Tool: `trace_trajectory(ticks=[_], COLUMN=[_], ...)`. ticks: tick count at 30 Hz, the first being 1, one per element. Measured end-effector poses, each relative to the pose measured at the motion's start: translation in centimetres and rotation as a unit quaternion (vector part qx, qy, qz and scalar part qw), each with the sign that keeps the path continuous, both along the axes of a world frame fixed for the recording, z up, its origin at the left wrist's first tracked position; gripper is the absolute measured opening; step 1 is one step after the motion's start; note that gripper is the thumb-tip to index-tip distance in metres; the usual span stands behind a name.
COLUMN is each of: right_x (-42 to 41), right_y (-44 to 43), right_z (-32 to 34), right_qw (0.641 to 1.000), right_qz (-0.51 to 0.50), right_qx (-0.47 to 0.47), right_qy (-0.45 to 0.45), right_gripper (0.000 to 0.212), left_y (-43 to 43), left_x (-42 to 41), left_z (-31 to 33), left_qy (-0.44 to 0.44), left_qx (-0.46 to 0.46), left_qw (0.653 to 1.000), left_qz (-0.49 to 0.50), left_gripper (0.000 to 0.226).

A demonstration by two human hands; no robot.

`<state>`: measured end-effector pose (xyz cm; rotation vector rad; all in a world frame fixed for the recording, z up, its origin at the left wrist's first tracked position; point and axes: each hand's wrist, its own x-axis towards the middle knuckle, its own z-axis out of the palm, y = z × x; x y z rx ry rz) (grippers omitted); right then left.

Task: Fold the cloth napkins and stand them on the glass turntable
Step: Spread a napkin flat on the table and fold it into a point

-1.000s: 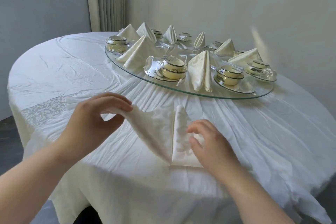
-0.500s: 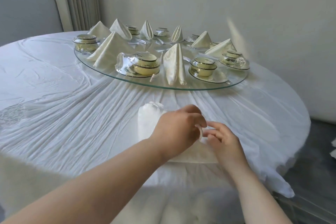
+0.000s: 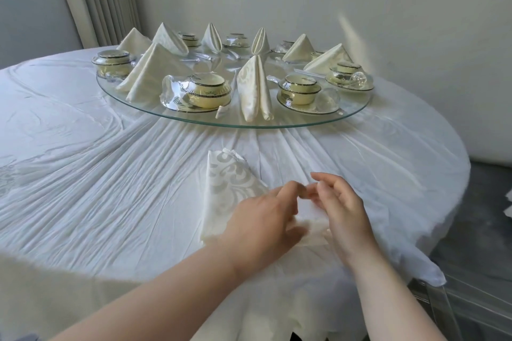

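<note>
Napkin point(image 3: 230, 191) lies flat on the tabletop point(image 3: 110, 174) near its front edge, apart from the glass turntable point(image 3: 249, 125). Its left part shows as a tall patterned panel; its right part is hidden under both hands.

Left grip point(image 3: 260, 224): fingers curled over the right-hand fold, thumb beneath, pinching cloth. Some blur here.
Right grip point(image 3: 340, 207): fingers loosely bent, tips meeting the left's at the same fold. We cannot tell whether it pinches or merely touches.

Handling, our judgement: light, soft woven cloth with no stiffness of its own. It keeps a crease only if pressed and may slide on the tablecloth. We would take it at corners and folded edges, not mid-panel, then lift by the peak and spread the base to stand it.

Standing napkins point(image 3: 255, 88) and lidded bowls point(image 3: 207, 90) crowd the turntable. The bowls look breakable, so we would aim for a gap.
</note>
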<state>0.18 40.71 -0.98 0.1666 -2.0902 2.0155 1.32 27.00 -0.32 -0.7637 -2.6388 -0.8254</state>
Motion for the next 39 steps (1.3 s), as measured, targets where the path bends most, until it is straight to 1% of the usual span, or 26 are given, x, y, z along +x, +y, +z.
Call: trace_trajectory(ticks=[1, 2, 3, 4, 5, 6, 8, 9, 10, 11, 12, 13, 14, 15, 17, 19, 20, 24, 28, 29, 30, 32, 33, 36, 38, 39], right_x=[0.2, 0.3, 0.4, 0.3, 0.3, 0.3, 0.2, 0.0, 0.0, -0.1, -0.2, -0.2, -0.3, -0.3, -0.4, -0.6, -0.6, -0.7, -0.7, -0.8, -0.8, -0.9, -0.9, -0.9, -0.8, -0.8], right_y=[0.0, 0.0, 0.0, -0.1, -0.1, -0.3, -0.6, -0.7, -0.8, -0.9, -0.9, -1.0, -1.0, -0.9, -1.0, -1.0, -1.0, -0.9, -0.9, -0.8, -0.8, -0.8, -0.8, -0.7, -0.6, -0.5], right_z=[0.1, 0.2, 0.1, -0.1, -0.4, -0.8, -1.4, -1.7, -2.0, -2.2, -2.3, -2.4, -2.5, -2.5, -2.5, -2.7, -2.7, -2.8, -2.9, -3.0, -3.0, -3.1, -3.2, -3.5, -3.4, -3.4], right_qw=[1.0, 1.0, 0.999, 0.997, 0.991, 0.979, 0.943, 0.929, 0.918, 0.908, 0.902, 0.898, 0.895, 0.893, 0.888, 0.885, 0.886, 0.885, 0.883, 0.882, 0.882, 0.88, 0.878, 0.874, 0.87, 0.866], right_qz=[0.01, 0.022, 0.033, 0.041, 0.047, 0.049, 0.032, 0.01, -0.007, -0.021, -0.03, -0.032, -0.03, -0.03, -0.033, -0.04, -0.042, -0.041, -0.045, -0.047, -0.049, -0.055, -0.06, -0.073, -0.082, -0.092], right_qx=[-0.009, -0.005, 0.019, 0.062, 0.122, 0.197, 0.325, 0.356, 0.373, 0.385, 0.392, 0.398, 0.404, 0.408, 0.417, 0.417, 0.415, 0.413, 0.418, 0.417, 0.416, 0.414, 0.415, 0.418, 0.42, 0.42], right_qy=[0.002, 0.003, 0.002, -0.001, -0.003, 0.006, 0.064, 0.102, 0.136, 0.163, 0.179, 0.184, 0.186, 0.188, 0.193, 0.201, 0.204, 0.21, 0.211, 0.213, 0.216, 0.224, 0.229, 0.237, 0.246, 0.255], right_gripper=[0.009, 0.007, 0.01, 0.017, 0.022, 0.023, 0.019, 0.018, 0.02, 0.023, 0.028, 0.032, 0.034, 0.034, 0.034, 0.034, 0.034, 0.034, 0.034, 0.034, 0.034, 0.034, 0.033, 0.032, 0.032, 0.031], left_y=[-0.1, -0.3, -0.5, -0.8, -1.3, -1.9, -3.5, -4.4, -5.3, -6.2, -6.8, -7.1, -7.3, -7.3, -7.2, -7.2, -7.2, -7.5, -8.0, -8.0, -8.1, -8.2, -8.3, -8.7, -9.0, -9.1], left_x=[0.4, 0.6, 0.9, 1.0, 1.0, 1.1, 0.9, 0.6, 0.2, -0.2, -0.6, -1.1, -1.5, -1.8, -2.6, -3.0, -3.3, -4.8, -7.1, -7.7, -8.3, -9.3, -9.6, -9.9, -9.9, -9.9], left_z=[-0.1, -0.1, 0.0, -0.1, -0.2, -0.2, -0.1, -0.1, -0.1, -0.1, 0.1, 0.3, 0.0, -0.4, -0.9, -0.8, -0.7, -0.2, -0.1, 0.0, -0.1, -0.3, -0.5, -0.9, -0.9, -0.9], left_qy=[0.005, 0.004, 0.004, 0.01, 0.019, 0.02, 0.048, 0.077, 0.106, 0.117, 0.099, 0.062, 0.023, -0.033, -0.079, -0.104, -0.108, -0.127, -0.149, -0.156, -0.163, -0.162, -0.146, -0.082, -0.058, -0.048], left_qx=[-0.003, 0.001, 0.013, 0.016, 0.021, 0.033, 0.051, 0.047, 0.02, -0.032, -0.092, -0.14, -0.167, -0.199, -0.243, -0.257, -0.264, -0.285, -0.284, -0.281, -0.274, -0.231, -0.199, -0.098, -0.029, -0.015], left_qw=[1.0, 1.0, 0.999, 0.998, 0.997, 0.996, 0.994, 0.994, 0.994, 0.993, 0.991, 0.988, 0.985, 0.979, 0.967, 0.961, 0.958, 0.95, 0.946, 0.946, 0.947, 0.959, 0.969, 0.992, 0.998, 0.999], left_qz=[-0.007, -0.015, -0.033, -0.052, -0.068, -0.082, -0.086, -0.067, -0.037, -0.01, 0.012, 0.02, 0.023, 0.027, 0.017, 0.002, -0.006, -0.025, -0.037, -0.038, -0.034, -0.014, -0.002, 0.021, 0.016, 0.017], left_gripper=[0.039, 0.039, 0.037, 0.03, 0.021, 0.016, 0.017, 0.021, 0.027, 0.036, 0.051, 0.076, 0.101, 0.116, 0.124, 0.118, 0.117, 0.128, 0.14, 0.141, 0.137, 0.116, 0.107, 0.092, 0.081, 0.077])
